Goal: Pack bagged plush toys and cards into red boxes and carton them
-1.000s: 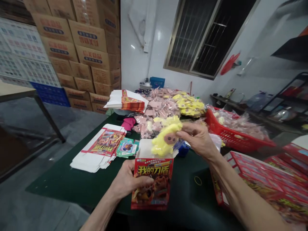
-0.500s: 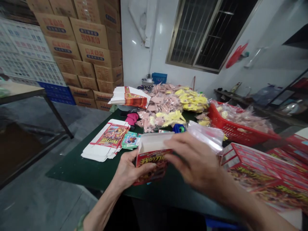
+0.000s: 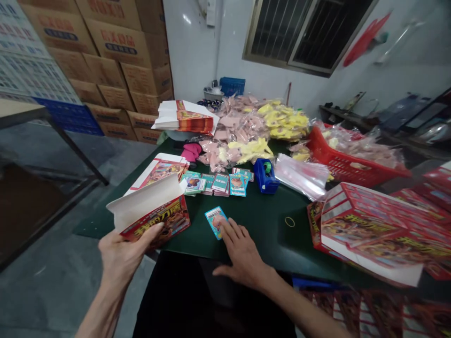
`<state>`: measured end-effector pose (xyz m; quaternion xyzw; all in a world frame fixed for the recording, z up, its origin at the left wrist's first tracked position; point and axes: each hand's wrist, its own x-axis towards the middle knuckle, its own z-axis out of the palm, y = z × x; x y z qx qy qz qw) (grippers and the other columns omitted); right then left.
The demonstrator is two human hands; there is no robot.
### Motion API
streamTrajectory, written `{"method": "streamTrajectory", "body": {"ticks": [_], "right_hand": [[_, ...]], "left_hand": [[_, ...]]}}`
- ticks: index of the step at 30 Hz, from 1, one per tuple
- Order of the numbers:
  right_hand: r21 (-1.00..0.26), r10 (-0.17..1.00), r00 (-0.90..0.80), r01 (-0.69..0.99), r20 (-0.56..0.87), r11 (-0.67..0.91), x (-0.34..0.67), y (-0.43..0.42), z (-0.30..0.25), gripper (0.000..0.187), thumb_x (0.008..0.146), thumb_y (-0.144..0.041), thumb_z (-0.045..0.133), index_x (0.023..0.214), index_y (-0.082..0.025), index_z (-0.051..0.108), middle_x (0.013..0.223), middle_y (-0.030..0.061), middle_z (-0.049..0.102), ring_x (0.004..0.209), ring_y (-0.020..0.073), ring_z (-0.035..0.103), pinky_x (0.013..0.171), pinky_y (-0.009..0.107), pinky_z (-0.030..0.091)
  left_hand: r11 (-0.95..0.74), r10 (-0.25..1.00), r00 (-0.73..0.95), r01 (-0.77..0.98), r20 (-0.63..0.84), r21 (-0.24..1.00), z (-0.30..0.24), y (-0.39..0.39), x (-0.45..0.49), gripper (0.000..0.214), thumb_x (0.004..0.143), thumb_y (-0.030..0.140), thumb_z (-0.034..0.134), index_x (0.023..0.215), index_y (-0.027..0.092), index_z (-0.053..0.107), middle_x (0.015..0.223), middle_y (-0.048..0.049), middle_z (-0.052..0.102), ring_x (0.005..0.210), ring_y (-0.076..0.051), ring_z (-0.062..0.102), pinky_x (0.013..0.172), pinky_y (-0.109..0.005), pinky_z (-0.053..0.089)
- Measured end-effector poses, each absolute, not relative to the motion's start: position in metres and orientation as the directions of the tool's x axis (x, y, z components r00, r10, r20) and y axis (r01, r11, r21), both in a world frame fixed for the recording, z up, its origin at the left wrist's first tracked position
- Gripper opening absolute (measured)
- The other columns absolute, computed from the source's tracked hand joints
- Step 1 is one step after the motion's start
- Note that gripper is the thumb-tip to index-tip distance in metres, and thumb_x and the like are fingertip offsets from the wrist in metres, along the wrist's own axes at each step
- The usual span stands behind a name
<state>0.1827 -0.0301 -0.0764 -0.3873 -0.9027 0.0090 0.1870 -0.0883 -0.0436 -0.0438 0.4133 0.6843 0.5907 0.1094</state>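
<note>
My left hand (image 3: 121, 256) grips a red printed box (image 3: 155, 213) with its white flap open, held low at the left over the table's near edge. My right hand (image 3: 241, 249) lies flat on the green table (image 3: 268, 234), fingers spread, fingertips pressing a small blue card (image 3: 214, 220). A row of similar cards (image 3: 218, 183) lies just beyond it. The yellow plush toy that I held before is out of sight; whether it is inside the box cannot be seen.
A stack of flat box blanks (image 3: 160, 170) lies at left, a blue tape dispenser (image 3: 265, 176) and clear bags (image 3: 301, 176) at centre. Bagged pink and yellow toys (image 3: 253, 126) are heaped behind, beside a red basket (image 3: 348, 164). Filled red boxes (image 3: 369, 225) crowd the right. Cartons (image 3: 116, 47) line the wall.
The yellow toy left my right hand and is no longer seen. My left hand swung the box left and down. My right hand dropped flat onto a card on the table.
</note>
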Motion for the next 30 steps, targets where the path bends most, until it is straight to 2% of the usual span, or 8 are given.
{"method": "streamTrajectory", "body": {"ticks": [1, 5, 11, 17, 19, 22, 25, 30], "right_hand": [[-0.15, 0.703, -0.633, 0.699, 0.324, 0.699, 0.182, -0.035, -0.086, 0.086, 0.068, -0.049, 0.072, 0.135, -0.006, 0.039, 0.137, 0.0222, 0.045, 0.126, 0.0379, 0.04, 0.093, 0.053, 0.043], [-0.203, 0.592, -0.593, 0.592, 0.545, 0.78, 0.189, -0.054, -0.1, 0.032, 0.086, -0.012, 0.05, 0.117, -0.016, 0.055, 0.11, 0.0107, 0.066, 0.105, 0.0231, 0.058, 0.081, 0.038, 0.048], [-0.295, 0.563, -0.59, 0.492, 0.579, 0.819, 0.204, -0.057, -0.084, 0.037, 0.091, -0.009, 0.039, 0.124, -0.019, 0.051, 0.097, 0.0067, 0.069, 0.084, 0.0155, 0.062, 0.069, 0.029, 0.05], [-0.055, 0.404, -0.319, 0.723, 0.858, 0.689, 0.205, 0.016, -0.024, 0.025, 0.087, -0.008, 0.047, 0.107, -0.019, 0.059, 0.079, 0.0042, 0.066, 0.068, 0.0151, 0.056, 0.063, 0.028, 0.043], [0.066, 0.457, -0.412, 0.795, 0.788, 0.603, 0.194, 0.049, -0.007, 0.022, 0.09, -0.011, 0.043, 0.089, -0.018, 0.064, 0.076, 0.0064, 0.063, 0.07, 0.0173, 0.052, 0.064, 0.031, 0.039], [0.185, 0.641, -0.586, 0.792, 0.495, 0.582, 0.169, 0.089, -0.002, 0.026, 0.091, -0.014, 0.04, 0.085, -0.014, 0.065, 0.089, 0.0126, 0.063, 0.084, 0.0223, 0.05, 0.072, 0.036, 0.036], [0.166, 0.67, -0.671, 0.735, 0.317, 0.657, 0.151, 0.112, -0.022, 0.019, 0.086, -0.024, 0.054, 0.093, -0.011, 0.065, 0.101, 0.0155, 0.06, 0.097, 0.026, 0.048, 0.08, 0.038, 0.036], [0.053, 0.709, -0.649, 0.747, 0.277, 0.663, 0.152, 0.122, -0.059, 0.027, 0.08, -0.031, 0.065, 0.1, -0.013, 0.066, 0.11, 0.0138, 0.058, 0.098, 0.0257, 0.049, 0.081, 0.038, 0.04]], "left_hand": [[-0.034, 0.697, -0.628, 0.451, 0.344, 0.892, -0.047, -0.045, -0.089, 0.032, 0.042, 0.042, 0.078, 0.053, 0.014, 0.067, 0.05, -0.0008, 0.066, 0.044, -0.014, 0.056, 0.042, -0.022, 0.047], [-0.03, 0.714, -0.607, 0.472, 0.349, 0.881, -0.054, -0.047, -0.093, 0.033, 0.044, 0.042, 0.079, 0.053, 0.013, 0.067, 0.05, -0.0003, 0.066, 0.044, -0.014, 0.056, 0.041, -0.022, 0.046], [-0.062, 0.698, -0.649, 0.366, 0.303, 0.928, -0.065, -0.043, -0.099, 0.03, 0.043, 0.034, 0.081, 0.061, 0.012, 0.07, 0.055, -0.0006, 0.069, 0.048, -0.015, 0.058, 0.045, -0.022, 0.047], [-0.084, 0.702, -0.644, 0.351, 0.306, 0.932, -0.057, -0.042, -0.093, 0.028, 0.044, 0.033, 0.081, 0.058, 0.013, 0.069, 0.055, -0.0006, 0.068, 0.046, -0.014, 0.056, 0.043, -0.022, 0.047], [-0.101, 0.692, -0.649, 0.347, 0.316, 0.933, -0.054, -0.042, -0.09, 0.028, 0.045, 0.035, 0.08, 0.057, 0.013, 0.068, 0.052, -0.0005, 0.067, 0.044, -0.013, 0.055, 0.042, -0.022, 0.046], [-0.125, 0.678, -0.659, 0.334, 0.327, 0.934, -0.054, -0.043, -0.089, 0.027, 0.047, 0.036, 0.079, 0.057, 0.014, 0.068, 0.053, -0.0005, 0.066, 0.045, -0.013, 0.055, 0.042, -0.022, 0.047], [-0.112, 0.668, -0.679, 0.314, 0.305, 0.943, -0.059, -0.045, -0.094, 0.026, 0.047, 0.036, 0.079, 0.054, 0.014, 0.066, 0.048, 0.0005, 0.063, 0.044, -0.012, 0.053, 0.04, -0.021, 0.045], [-0.099, 0.66, -0.703, 0.269, 0.266, 0.958, -0.064, -0.045, -0.101, 0.026, 0.046, 0.034, 0.08, 0.052, 0.014, 0.064, 0.048, 0.0011, 0.063, 0.044, -0.012, 0.054, 0.04, -0.02, 0.046]]}}
